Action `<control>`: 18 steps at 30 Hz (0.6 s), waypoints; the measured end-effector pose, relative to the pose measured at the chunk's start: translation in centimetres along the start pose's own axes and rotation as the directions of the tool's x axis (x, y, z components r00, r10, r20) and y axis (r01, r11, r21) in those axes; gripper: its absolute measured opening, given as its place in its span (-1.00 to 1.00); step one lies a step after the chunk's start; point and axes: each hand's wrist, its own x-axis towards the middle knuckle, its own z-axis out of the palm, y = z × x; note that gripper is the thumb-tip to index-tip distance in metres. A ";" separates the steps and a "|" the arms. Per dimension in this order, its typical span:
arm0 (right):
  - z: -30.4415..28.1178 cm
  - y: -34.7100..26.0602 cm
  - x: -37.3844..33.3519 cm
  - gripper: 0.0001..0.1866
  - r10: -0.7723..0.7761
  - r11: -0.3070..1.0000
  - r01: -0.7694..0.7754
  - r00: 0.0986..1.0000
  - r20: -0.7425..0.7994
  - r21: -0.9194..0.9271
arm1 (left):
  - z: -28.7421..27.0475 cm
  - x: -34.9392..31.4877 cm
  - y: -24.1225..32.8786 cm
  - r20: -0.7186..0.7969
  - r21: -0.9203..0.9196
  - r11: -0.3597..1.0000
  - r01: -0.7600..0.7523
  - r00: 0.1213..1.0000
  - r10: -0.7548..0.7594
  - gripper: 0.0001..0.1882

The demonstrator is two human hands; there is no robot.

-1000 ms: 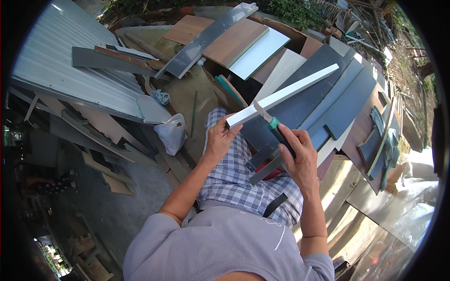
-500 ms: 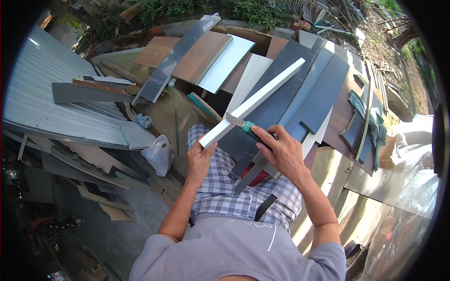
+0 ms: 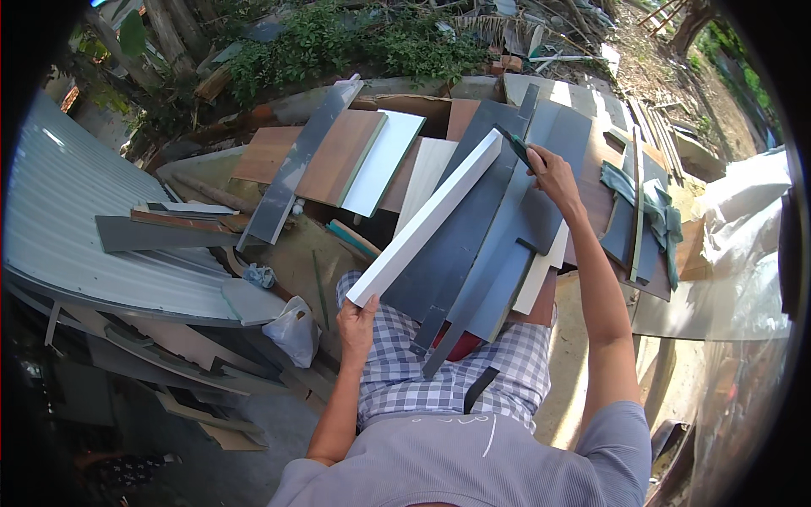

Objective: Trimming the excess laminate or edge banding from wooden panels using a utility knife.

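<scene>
One strip (image 3: 431,217), left hand (image 3: 356,332) gripping its near end | right hand (image 3: 553,179) closed round knife (image 3: 514,145), shifted from strip's lower part to far tip | stroke looks nearly spent

Along the lower edge of the frame, a greyish-lavender, finely ribbed shirt (image 3: 422,469) with short sleeves (image 3: 621,439) and thin white curving marks (image 3: 491,435) on its front; just above, at lower centre, blue-grey and white checked bottoms (image 3: 389,372); the forearms (image 3: 604,291) are bare
</scene>
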 end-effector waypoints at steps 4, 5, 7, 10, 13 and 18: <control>0.0 -1.0 1.3 -0.59 -0.015 0.997 0.007 0.994 -0.111 -0.072 | -0.2 0.3 -0.5 0.010 -0.028 0.999 0.041 0.999 -0.041 -0.66; 0.1 -0.6 1.7 -0.58 -0.062 0.984 0.038 0.989 -0.133 -0.177 | -0.1 0.3 -0.5 0.012 -0.025 0.999 0.038 0.999 -0.038 -0.66; 0.4 0.3 2.4 -0.57 -0.110 0.958 0.064 0.982 -0.152 -0.278 | 0.1 0.4 -0.7 0.011 -0.046 0.998 0.041 0.999 -0.040 -0.66; 0.6 0.6 2.5 -0.58 -0.123 0.951 0.086 0.986 -0.108 -0.296 | 0.0 0.5 -1.3 0.014 -0.078 0.996 0.036 0.999 -0.035 -0.65; 0.1 0.1 1.9 -0.60 -0.028 0.983 0.032 0.999 0.022 -0.183 | -0.1 0.5 -1.4 0.005 -0.124 0.990 0.064 0.998 -0.063 -0.64; -0.8 -0.3 1.0 -0.62 0.047 0.951 -0.003 0.990 0.133 -0.310 | -0.4 0.7 -1.3 0.028 -0.129 0.988 0.085 0.996 -0.082 -0.65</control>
